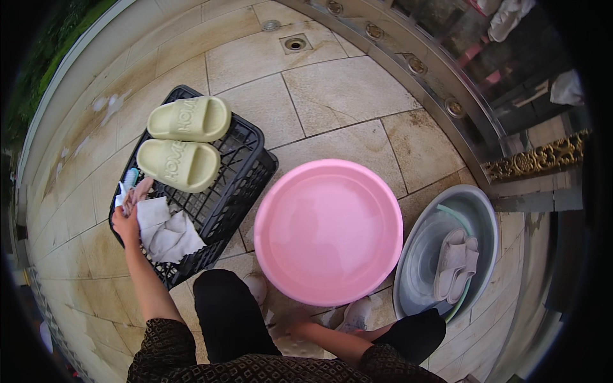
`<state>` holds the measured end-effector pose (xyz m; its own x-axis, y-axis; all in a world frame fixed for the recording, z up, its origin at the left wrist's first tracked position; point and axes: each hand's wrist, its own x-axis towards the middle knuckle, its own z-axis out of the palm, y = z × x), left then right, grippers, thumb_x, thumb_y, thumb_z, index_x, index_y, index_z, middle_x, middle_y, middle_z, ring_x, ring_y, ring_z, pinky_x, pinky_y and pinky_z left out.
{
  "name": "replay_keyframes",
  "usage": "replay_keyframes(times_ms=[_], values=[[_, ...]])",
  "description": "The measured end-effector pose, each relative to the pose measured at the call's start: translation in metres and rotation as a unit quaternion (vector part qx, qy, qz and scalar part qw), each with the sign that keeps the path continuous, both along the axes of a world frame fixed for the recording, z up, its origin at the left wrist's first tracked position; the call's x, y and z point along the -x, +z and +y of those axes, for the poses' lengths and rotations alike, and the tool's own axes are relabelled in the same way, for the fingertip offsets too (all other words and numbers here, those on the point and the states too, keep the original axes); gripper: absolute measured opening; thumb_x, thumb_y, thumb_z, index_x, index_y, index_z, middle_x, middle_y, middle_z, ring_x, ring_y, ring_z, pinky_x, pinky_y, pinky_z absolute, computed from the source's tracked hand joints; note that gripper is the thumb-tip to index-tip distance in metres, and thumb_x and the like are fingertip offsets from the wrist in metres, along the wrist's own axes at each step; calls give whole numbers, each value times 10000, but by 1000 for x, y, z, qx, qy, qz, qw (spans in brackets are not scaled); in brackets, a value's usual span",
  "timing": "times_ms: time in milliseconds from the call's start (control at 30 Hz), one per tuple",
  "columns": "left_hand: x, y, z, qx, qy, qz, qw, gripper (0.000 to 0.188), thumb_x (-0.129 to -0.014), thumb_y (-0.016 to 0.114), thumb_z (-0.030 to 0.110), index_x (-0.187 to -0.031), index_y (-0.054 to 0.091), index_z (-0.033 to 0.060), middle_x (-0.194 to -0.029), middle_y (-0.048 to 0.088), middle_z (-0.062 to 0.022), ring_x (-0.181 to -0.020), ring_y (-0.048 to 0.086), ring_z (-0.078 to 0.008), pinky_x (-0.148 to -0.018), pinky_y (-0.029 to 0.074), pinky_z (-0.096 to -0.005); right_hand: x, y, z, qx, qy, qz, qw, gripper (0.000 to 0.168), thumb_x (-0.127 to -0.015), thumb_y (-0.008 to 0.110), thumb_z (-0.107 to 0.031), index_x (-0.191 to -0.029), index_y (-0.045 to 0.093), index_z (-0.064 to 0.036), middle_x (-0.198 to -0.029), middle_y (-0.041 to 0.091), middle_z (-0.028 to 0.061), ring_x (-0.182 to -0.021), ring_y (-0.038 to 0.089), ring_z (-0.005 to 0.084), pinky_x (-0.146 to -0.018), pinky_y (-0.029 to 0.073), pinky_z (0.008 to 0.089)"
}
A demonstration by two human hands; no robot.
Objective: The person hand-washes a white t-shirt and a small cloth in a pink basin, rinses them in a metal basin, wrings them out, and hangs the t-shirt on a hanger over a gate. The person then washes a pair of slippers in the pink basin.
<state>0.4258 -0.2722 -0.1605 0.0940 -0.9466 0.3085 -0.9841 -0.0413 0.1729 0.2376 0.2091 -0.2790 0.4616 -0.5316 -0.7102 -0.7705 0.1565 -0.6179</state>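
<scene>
My left hand (125, 224) is at the near left edge of an upturned black plastic crate (251, 174). Its fingers touch a bunched pink cloth (140, 189) and a white object beside it; whether they grip either is unclear. A white cloth (170, 232) lies crumpled just right of that hand. Behind the pink cloth is a light-blue brush (130, 177). Two pale-yellow slide slippers (179, 165) with raised lettering rest side by side on the crate. My right hand (296, 323) is blurred, low between my knees, near the pink plastic basin (330, 230); its fingers are indistinct.
Right of the pink basin, a grey basin (414, 268) leans tilted, holding a pair of greyish slippers (455, 263) and a pale-green hose (455, 215). A floor drain (295, 44) sits in the stone tiles ahead. A metal-framed door (416, 62) borders the right side.
</scene>
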Motion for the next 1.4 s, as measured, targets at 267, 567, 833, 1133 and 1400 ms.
replay_keyframes(times_ms=[267, 567, 833, 1133, 1400], values=[[12, 31, -11, 168, -130, 462, 861, 135, -764, 543, 125, -832, 538, 8, -648, 549, -41, -479, 468, -48, -401, 362, -159, 2, -18, -5, -206, 43, -200, 957, 384, -756, 449, -309, -1032, 523, -52, -1068, 497, 131, -992, 451, 260, -847, 332, 350], [78, 150, 33, 280, -238, 508, 779, 185, -761, 544, 103, -923, 508, 20, -806, 556, -43, -670, 514, -82, -563, 412, -195, 31, -4, -45, -202, -21, -149, 968, 354, -815, 379, -269, -1063, 492, -44, -1040, 520, 133, -940, 495, 247, -812, 369, 361], [119, 87, 61, 105, -367, 324, 865, 362, -592, 576, 38, -928, 441, 26, -1050, 439, -131, -954, 432, -235, -811, 351, -301, 53, 40, -57, -64, -129, -107, 984, 366, -770, 428, -270, -1079, 495, -86, -1061, 508, 145, -983, 478, 267, -823, 371, 350], [96, 103, 61, -300, -493, 96, 811, 386, -587, 639, 194, -947, 517, 120, -1164, 380, -102, -1041, 419, -260, -843, 356, -296, 57, 53, -63, -57, -181, -90, 978, 361, -801, 436, -301, -1088, 477, -86, -1011, 535, 137, -923, 507, 267, -795, 385, 342], [127, 72, 38, -7, -251, 238, 938, 162, -623, 562, 155, -589, 469, 27, -534, 512, -113, -534, 514, -240, -513, 396, -332, 45, 29, -67, 71, -185, -78, 977, 337, -815, 446, -278, -1091, 471, -86, -871, 565, 70, -691, 536, 140, -638, 432, 285]])
